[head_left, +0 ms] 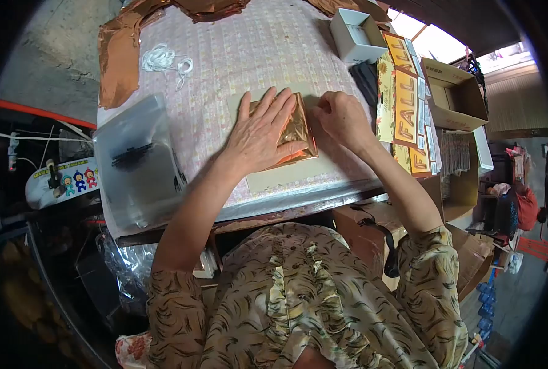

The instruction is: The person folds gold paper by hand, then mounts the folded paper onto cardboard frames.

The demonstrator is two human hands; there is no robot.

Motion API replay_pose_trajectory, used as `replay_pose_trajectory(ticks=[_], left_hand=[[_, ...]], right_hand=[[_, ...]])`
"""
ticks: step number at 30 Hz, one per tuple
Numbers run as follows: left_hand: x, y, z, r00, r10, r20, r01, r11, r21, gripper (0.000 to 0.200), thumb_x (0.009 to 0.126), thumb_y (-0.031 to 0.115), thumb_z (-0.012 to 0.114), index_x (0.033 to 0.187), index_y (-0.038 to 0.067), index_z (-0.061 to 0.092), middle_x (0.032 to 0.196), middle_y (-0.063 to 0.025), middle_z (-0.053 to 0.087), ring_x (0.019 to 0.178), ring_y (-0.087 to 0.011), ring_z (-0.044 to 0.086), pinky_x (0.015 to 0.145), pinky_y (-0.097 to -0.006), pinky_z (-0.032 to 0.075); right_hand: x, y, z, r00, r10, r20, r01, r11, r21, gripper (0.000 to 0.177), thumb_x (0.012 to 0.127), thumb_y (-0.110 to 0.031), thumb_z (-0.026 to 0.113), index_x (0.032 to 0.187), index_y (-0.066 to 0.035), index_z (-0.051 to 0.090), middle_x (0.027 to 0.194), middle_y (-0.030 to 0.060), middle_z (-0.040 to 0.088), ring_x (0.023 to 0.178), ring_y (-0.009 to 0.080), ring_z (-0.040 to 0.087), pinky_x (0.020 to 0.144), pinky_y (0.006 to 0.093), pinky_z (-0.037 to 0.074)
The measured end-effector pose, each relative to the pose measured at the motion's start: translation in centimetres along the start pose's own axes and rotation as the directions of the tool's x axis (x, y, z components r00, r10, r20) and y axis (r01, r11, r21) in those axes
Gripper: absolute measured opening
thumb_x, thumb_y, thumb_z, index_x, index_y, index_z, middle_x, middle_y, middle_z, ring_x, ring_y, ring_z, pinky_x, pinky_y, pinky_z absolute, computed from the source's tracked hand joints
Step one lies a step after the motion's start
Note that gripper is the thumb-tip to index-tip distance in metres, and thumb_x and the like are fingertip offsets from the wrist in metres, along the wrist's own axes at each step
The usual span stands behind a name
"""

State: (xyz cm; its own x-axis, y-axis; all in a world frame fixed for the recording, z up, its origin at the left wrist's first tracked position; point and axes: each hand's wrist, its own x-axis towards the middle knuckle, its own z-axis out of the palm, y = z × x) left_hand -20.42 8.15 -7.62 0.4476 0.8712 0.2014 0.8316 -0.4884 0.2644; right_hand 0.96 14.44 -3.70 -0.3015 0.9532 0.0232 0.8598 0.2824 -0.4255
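My left hand (258, 132) lies flat with fingers spread on a folded piece of shiny copper-coloured foil (298, 126). Under the foil is a beige cardboard sheet (274, 179) on the cloth-covered table. My right hand (343, 120) is just right of the foil, its fingers curled and pinched together. Whatever the right fingers hold, if anything, is hidden. Beyond that hand are several flat packs printed "FALL" (405, 104), overlapping in a stack.
A clear plastic folder (138, 160) lies at the table's left, near white string (159, 58). More copper foil (119, 61) runs along the far edge. At right stand a white box (357, 38) and an open cardboard box (449, 95). A person in red (526, 208) is farther right.
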Motion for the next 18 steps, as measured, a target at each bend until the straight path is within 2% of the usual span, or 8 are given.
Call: replay_pose_trajectory(ticks=[5, 9, 11, 12, 15, 16, 17, 18], left_hand=[[0.0, -0.2, 0.3, 1.000, 0.000, -0.024, 0.000, 1.000, -0.012, 0.101, 0.093, 0.077, 0.046, 0.158, 0.001, 0.033, 0.165, -0.0140, 0.032, 0.154, -0.0306, 0.026, 0.124, -0.0608, 0.010], [-0.1, -0.4, 0.6, 0.999, -0.010, -0.042, 0.009, 1.000, -0.027, 0.101, 0.093, 0.078, 0.045, 0.159, 0.002, 0.033, 0.165, -0.0130, 0.032, 0.154, -0.0302, 0.026, 0.124, -0.0601, 0.010], [0.0, -0.4, 0.8, 0.999, -0.015, -0.053, 0.013, 0.999, -0.034, 0.101, 0.093, 0.078, 0.045, 0.159, 0.003, 0.033, 0.165, -0.0128, 0.032, 0.154, -0.0301, 0.027, 0.124, -0.0600, 0.010], [-0.1, -0.4, 0.9, 0.998, -0.019, -0.064, 0.017, 0.999, -0.038, 0.100, 0.093, 0.078, 0.045, 0.159, 0.003, 0.034, 0.165, -0.0126, 0.032, 0.154, -0.0300, 0.027, 0.124, -0.0598, 0.009], [-0.2, -0.4, 1.2, 0.997, -0.019, -0.079, 0.016, 0.999, -0.033, 0.100, 0.093, 0.078, 0.045, 0.159, 0.003, 0.034, 0.165, -0.0127, 0.033, 0.154, -0.0294, 0.028, 0.124, -0.0595, 0.010], [-0.1, -0.4, 1.0, 0.997, -0.023, -0.079, 0.021, 0.999, -0.035, 0.100, 0.093, 0.078, 0.045, 0.159, 0.003, 0.034, 0.165, -0.0127, 0.033, 0.154, -0.0294, 0.028, 0.124, -0.0595, 0.010], [-0.1, -0.4, 0.9, 0.997, -0.023, -0.073, 0.021, 0.999, -0.029, 0.100, 0.093, 0.078, 0.045, 0.159, 0.003, 0.034, 0.165, -0.0126, 0.033, 0.154, -0.0292, 0.028, 0.124, -0.0593, 0.011], [-0.1, -0.3, 0.9, 0.998, -0.022, -0.067, 0.020, 1.000, -0.022, 0.100, 0.093, 0.078, 0.045, 0.158, 0.003, 0.034, 0.165, -0.0126, 0.034, 0.154, -0.0290, 0.028, 0.124, -0.0590, 0.011]], right_hand=[[0.2, -0.3, 0.0, 0.998, 0.026, 0.056, -0.024, 0.999, -0.039, 0.028, 0.087, -0.025, 0.076, 0.092, 0.003, 0.074, 0.083, 0.0228, 0.073, 0.078, 0.0376, 0.072, 0.074, 0.0443, 0.055], [1.1, 0.9, -0.4, 0.992, 0.005, 0.129, -0.020, 0.993, 0.117, 0.031, 0.089, -0.025, 0.076, 0.093, 0.006, 0.074, 0.076, 0.0173, 0.072, 0.068, 0.0247, 0.069, 0.067, 0.0394, 0.056], [1.2, 0.0, -1.7, 0.900, 0.176, 0.399, -0.389, 0.736, 0.553, 0.032, 0.091, -0.025, 0.077, 0.089, 0.006, 0.074, 0.073, 0.0105, 0.070, 0.066, 0.0177, 0.067, 0.060, 0.0334, 0.055], [0.7, -0.7, -2.6, 0.830, 0.217, 0.513, -0.521, 0.631, 0.575, 0.032, 0.091, -0.026, 0.078, 0.087, 0.006, 0.074, 0.071, 0.0066, 0.068, 0.066, 0.0143, 0.066, 0.057, 0.0284, 0.055], [-0.2, 0.2, -2.4, 0.840, 0.139, 0.524, -0.438, 0.743, 0.505, 0.039, 0.089, -0.026, 0.080, 0.086, 0.012, 0.072, 0.071, 0.0124, 0.069, 0.062, 0.0153, 0.067, 0.050, 0.0297, 0.056], [-0.2, 0.4, -2.4, 0.809, 0.192, 0.556, -0.448, 0.813, 0.371, 0.034, 0.086, -0.025, 0.082, 0.087, 0.008, 0.074, 0.072, 0.0132, 0.071, 0.066, 0.0224, 0.070, 0.056, 0.0340, 0.058], [-0.6, 0.3, -2.3, 0.806, 0.192, 0.560, -0.450, 0.813, 0.369, 0.034, 0.086, -0.025, 0.082, 0.087, 0.008, 0.074, 0.072, 0.0132, 0.071, 0.066, 0.0224, 0.070, 0.056, 0.0340, 0.058], [-1.3, 0.2, -2.2, 0.928, 0.133, 0.347, -0.209, 0.959, 0.191, 0.030, 0.088, -0.025, 0.081, 0.088, 0.005, 0.074, 0.072, 0.0128, 0.071, 0.065, 0.0240, 0.070, 0.060, 0.0347, 0.057]])
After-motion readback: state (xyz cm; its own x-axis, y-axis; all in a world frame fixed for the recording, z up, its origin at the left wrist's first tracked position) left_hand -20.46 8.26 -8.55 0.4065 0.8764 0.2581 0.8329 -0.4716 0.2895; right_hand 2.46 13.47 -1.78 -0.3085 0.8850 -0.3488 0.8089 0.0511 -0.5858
